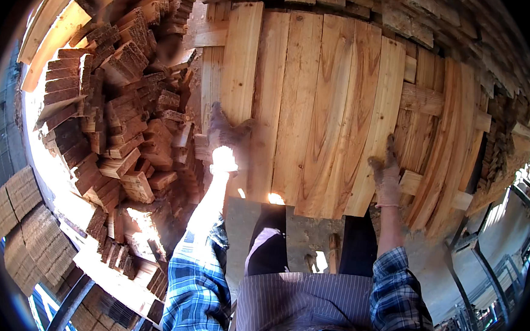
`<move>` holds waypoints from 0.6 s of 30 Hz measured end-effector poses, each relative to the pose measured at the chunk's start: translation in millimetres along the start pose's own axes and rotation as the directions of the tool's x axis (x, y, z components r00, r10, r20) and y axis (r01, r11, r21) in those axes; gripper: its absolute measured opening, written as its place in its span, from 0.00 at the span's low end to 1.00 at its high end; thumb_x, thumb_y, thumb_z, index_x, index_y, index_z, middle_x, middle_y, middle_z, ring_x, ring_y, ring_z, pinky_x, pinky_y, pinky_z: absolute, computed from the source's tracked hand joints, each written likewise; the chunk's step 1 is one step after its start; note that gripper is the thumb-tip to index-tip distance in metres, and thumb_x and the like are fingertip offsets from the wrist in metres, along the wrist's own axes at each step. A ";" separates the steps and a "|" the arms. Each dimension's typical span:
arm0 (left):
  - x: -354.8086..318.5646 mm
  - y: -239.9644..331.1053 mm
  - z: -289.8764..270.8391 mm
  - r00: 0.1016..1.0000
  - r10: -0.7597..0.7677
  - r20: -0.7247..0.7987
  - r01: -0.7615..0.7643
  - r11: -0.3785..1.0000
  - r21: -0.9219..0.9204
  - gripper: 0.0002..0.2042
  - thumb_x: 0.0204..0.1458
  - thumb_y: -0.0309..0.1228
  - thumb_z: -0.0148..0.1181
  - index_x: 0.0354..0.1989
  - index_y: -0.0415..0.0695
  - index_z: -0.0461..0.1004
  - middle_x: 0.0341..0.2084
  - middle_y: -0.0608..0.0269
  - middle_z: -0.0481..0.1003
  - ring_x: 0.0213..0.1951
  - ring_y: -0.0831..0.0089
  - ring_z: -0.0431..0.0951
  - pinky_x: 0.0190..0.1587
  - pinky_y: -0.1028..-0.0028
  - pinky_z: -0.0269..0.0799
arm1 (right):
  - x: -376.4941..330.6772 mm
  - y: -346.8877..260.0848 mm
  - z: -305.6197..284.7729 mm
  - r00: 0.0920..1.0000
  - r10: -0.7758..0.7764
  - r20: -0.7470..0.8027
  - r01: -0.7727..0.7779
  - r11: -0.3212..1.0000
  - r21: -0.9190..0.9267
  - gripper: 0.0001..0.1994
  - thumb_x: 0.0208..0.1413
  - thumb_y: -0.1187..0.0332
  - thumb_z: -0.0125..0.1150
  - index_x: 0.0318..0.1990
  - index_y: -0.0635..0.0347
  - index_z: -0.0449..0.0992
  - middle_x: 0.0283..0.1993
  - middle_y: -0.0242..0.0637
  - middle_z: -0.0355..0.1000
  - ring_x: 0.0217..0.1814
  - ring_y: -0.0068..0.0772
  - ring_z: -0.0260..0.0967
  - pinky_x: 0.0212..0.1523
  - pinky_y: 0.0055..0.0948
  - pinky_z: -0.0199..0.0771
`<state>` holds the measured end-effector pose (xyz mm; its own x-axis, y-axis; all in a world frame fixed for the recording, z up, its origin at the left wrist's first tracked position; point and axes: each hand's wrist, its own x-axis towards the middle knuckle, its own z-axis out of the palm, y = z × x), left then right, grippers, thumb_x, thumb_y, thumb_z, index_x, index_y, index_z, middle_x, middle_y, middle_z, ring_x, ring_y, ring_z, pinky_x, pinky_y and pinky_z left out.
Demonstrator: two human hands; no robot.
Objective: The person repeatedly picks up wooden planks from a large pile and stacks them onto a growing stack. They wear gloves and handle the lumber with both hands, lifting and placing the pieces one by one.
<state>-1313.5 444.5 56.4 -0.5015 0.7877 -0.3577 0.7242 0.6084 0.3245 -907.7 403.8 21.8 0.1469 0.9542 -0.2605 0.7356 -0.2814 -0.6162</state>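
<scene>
Several pale wooden boards (299, 107) lie side by side in a row in front of me, with their near ends above my legs. My gloved left hand (223, 132) is at the near end of the leftmost board (241, 61), its fingers along the left edge and its thumb across by the right corner. On the other side, my gloved right hand (387, 176) grips the outer edge of the rightmost board (374, 123) in the row, thumb on top and fingers along the side. The undersides of both hands are hidden.
A tall heap of brown wood pieces (122, 120) rises at my left. Right of the row, more boards (445, 146) lie over crosswise slats (424, 99). Stacked timber (407, 16) closes off the far side. A dark metal frame (477, 269) stands at the lower right.
</scene>
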 end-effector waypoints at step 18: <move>86.2 -46.6 -16.1 0.997 0.079 -0.027 -0.081 0.838 -0.540 0.40 0.39 0.35 0.73 0.62 0.40 0.60 0.51 0.48 0.70 0.50 0.58 0.73 0.53 0.68 0.68 | 2.9 8.7 13.7 0.977 0.204 0.052 -0.197 0.796 0.573 0.24 0.59 0.82 0.43 0.64 0.67 0.57 0.50 0.34 0.68 0.29 0.23 0.59 0.37 0.22 0.67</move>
<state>-1398.1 485.6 24.5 -0.4558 0.8355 -0.3069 0.3922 0.4980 0.7734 -909.9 402.8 5.4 0.2595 0.8700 -0.4193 0.1778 -0.4698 -0.8647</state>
